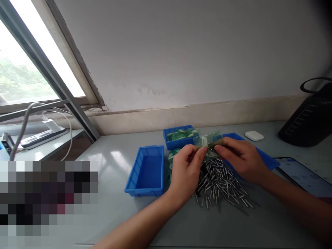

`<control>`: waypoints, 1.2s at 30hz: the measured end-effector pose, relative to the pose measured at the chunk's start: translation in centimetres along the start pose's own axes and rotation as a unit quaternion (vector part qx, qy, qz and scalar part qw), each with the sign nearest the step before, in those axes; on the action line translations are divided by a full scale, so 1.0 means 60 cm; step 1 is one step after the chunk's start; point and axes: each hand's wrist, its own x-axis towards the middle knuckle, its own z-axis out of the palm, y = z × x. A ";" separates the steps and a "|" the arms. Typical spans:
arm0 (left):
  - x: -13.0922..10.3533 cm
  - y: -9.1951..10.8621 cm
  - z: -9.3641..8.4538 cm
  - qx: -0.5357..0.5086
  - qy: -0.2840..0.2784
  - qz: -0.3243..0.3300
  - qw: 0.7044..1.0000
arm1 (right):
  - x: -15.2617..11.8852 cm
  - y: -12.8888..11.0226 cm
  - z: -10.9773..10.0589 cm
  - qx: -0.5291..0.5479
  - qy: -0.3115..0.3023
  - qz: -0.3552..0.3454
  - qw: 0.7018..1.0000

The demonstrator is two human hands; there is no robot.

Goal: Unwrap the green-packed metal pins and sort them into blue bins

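Observation:
Both my hands meet over a pile of metal rivets on the grey table. Between them is a small greenish clear plastic bag with something white inside. My left hand pinches the near edge of the bag between thumb and fingers. From the right, my right hand has its thumb and fingers closed at the bag's other side. What lies right between the fingertips is too small to make out. Behind my left hand, more green bags show on the table, partly hidden.
An empty blue bin stands left of my hands. A blue bin of green bags is behind them, and another blue bin is partly under my right hand. Further right are a phone, a white case and a black bottle.

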 end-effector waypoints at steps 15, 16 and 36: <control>-0.004 -0.002 0.003 -0.034 -0.009 0.009 0.999 | -0.005 -0.004 0.005 0.006 0.030 0.003 1.000; -0.004 -0.002 0.002 -0.033 -0.009 0.007 0.999 | -0.005 -0.005 0.006 0.023 0.033 0.013 0.999; -0.018 -0.022 0.007 0.341 -0.223 0.199 0.891 | 0.080 0.063 -0.017 -0.177 0.026 -0.005 0.984</control>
